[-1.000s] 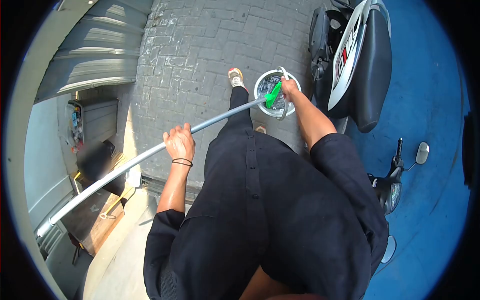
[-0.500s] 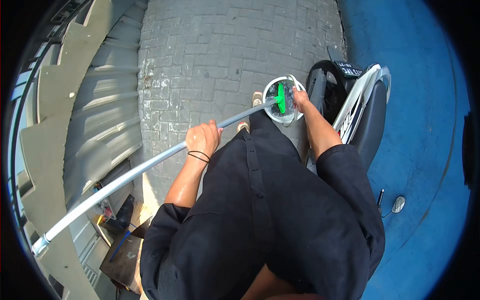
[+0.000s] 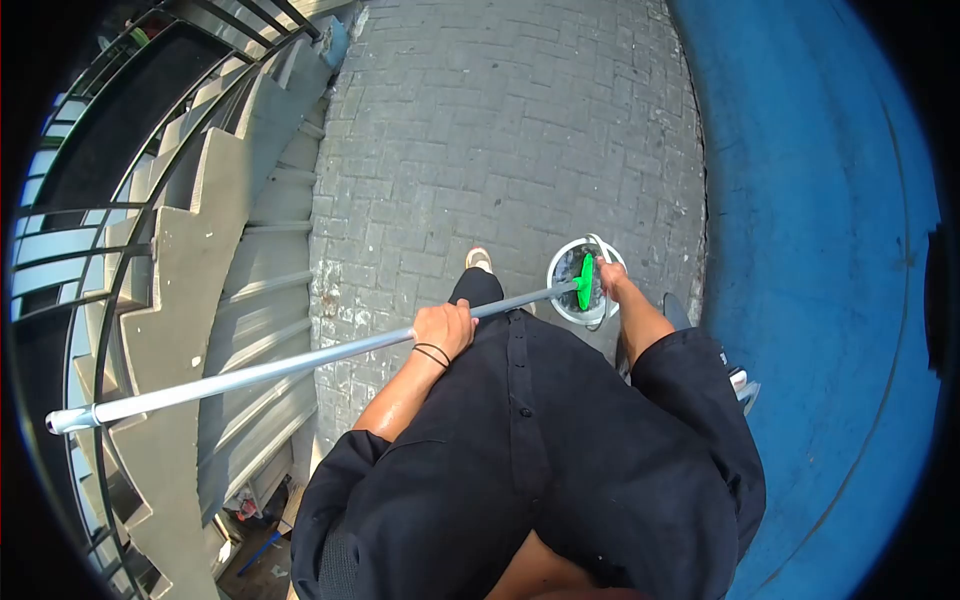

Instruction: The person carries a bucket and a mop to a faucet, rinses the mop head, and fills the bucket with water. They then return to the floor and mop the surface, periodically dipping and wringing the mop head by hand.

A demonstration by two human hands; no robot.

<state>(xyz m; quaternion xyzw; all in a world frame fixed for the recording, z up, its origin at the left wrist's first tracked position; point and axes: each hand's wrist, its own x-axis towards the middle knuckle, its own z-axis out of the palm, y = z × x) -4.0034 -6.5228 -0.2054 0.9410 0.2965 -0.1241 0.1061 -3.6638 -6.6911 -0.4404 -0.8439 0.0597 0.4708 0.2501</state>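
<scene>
On the brick paving (image 3: 520,130) beside a concrete staircase (image 3: 200,270), we walk with one long metal pole (image 3: 300,360), our left hand (image 3: 445,328) wrapped tight around it, its green head (image 3: 585,281) over one white bucket (image 3: 562,300). Our right hand (image 3: 610,282) grips the bucket's handle, fingers closed. Carrying looks underway; neither item is set down yet.

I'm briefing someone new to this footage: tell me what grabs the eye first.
A long silver pole slants across the middle, gripped by the left hand, its bright green head over a white bucket carried by the right hand. The blue ground fills the right side, grey brick paving the centre, and concrete stairs the left.
</scene>
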